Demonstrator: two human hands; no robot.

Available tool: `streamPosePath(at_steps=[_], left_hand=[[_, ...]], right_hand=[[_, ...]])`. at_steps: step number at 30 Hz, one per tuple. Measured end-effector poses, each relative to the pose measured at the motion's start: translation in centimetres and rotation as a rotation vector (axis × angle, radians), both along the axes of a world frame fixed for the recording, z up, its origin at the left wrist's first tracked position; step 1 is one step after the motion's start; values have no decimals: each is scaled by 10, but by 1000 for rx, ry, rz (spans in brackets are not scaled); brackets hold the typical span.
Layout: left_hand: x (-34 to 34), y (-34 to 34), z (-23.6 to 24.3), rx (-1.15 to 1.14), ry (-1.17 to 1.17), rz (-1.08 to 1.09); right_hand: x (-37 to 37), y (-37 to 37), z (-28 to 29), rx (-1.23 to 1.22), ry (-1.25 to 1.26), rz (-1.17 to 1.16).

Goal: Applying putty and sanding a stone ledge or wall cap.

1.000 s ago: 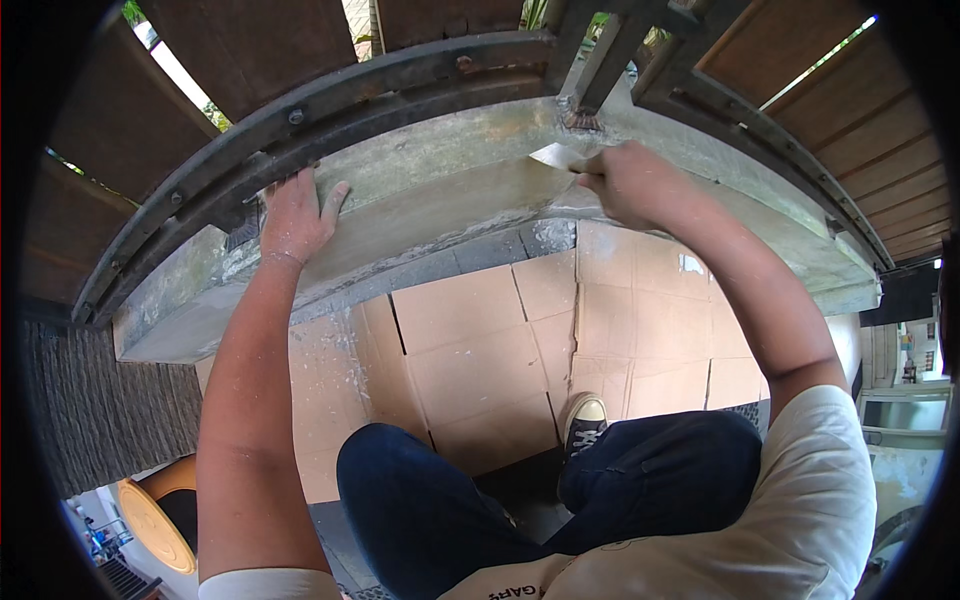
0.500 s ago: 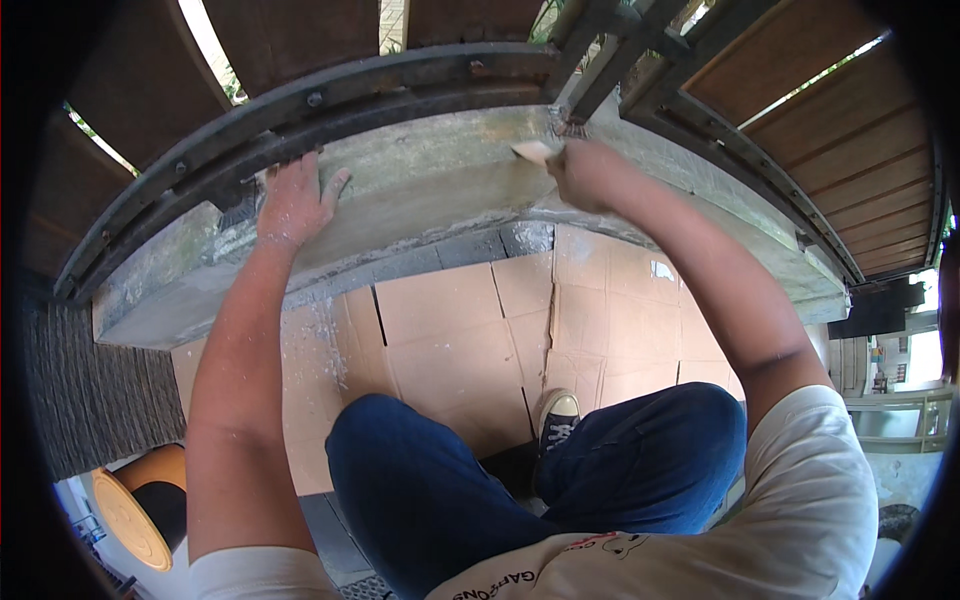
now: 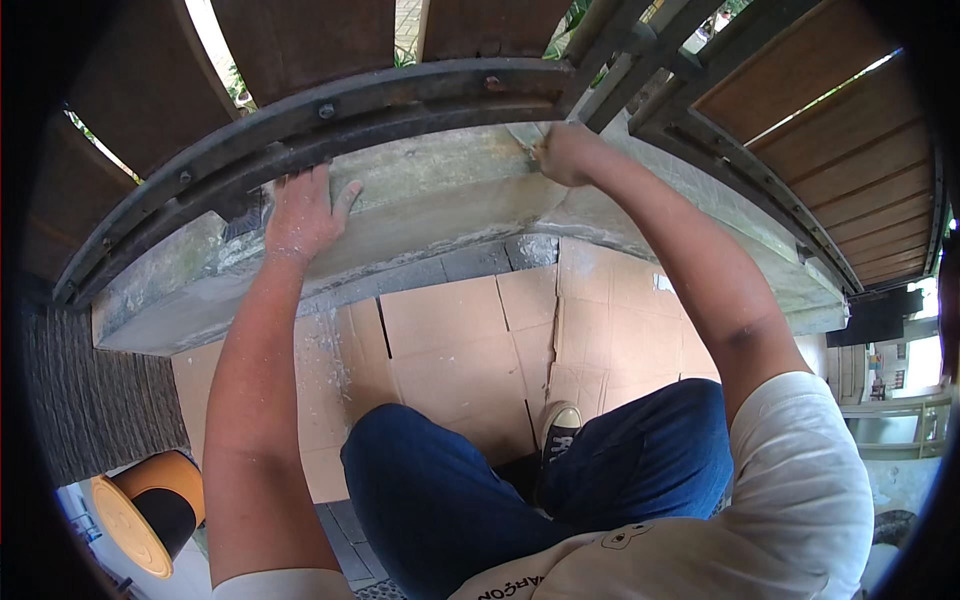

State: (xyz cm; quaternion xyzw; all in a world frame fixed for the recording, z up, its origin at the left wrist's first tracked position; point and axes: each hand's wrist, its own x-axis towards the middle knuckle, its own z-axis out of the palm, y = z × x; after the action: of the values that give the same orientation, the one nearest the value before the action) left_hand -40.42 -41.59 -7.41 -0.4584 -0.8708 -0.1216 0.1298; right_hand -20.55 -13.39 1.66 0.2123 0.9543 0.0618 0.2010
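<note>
On top of the concrete ledge (image 3: 430, 215), at its far edge beneath the dark metal rail (image 3: 330, 120), the right hand (image 3: 565, 152) is curled into a closed fist pressed to the grey surface; whatever it grips is hidden inside the fingers, so I cannot tell what it holds. Well apart on the same ledge, the left hand (image 3: 300, 212) lies flat, palm down, fingers spread and holding nothing, its fingertips touching the rail's lower edge. Brown wooden slats (image 3: 480, 25) rise behind the rail. Below the ledge, flattened cardboard sheets (image 3: 450, 340) cover the ground, dusted pale near the left forearm. One shoe (image 3: 560, 428) rests on the cardboard between blue-trousered knees. An orange and black bucket (image 3: 150, 500) lies at lower left.
</note>
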Motion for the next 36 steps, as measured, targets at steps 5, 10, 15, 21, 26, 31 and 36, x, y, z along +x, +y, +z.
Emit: streamPosePath(at_steps=[5,10,15,21,26,31,36], left_hand=[[-6,-21,-2,-73,-37,31],[-3,5,-5,16,74,-22],[-12,-23,-8,-22,65,26],[-5,-3,-8,-4,-23,4],[-11,-21,-10,38,74,-11],[-5,-1,-10,-4,48,-20],[-10,-17,-7,-13,3,27]], right_hand=[[26,-17,-17,-186,283,-55],[-19,25,-14,-37,155,-149],[17,-11,-7,-168,187,-36],[-19,33,-10,-37,155,-126],[30,4,-20,-166,310,-103],[-8,46,-19,13,226,-116],[44,3,-10,-162,276,-73]])
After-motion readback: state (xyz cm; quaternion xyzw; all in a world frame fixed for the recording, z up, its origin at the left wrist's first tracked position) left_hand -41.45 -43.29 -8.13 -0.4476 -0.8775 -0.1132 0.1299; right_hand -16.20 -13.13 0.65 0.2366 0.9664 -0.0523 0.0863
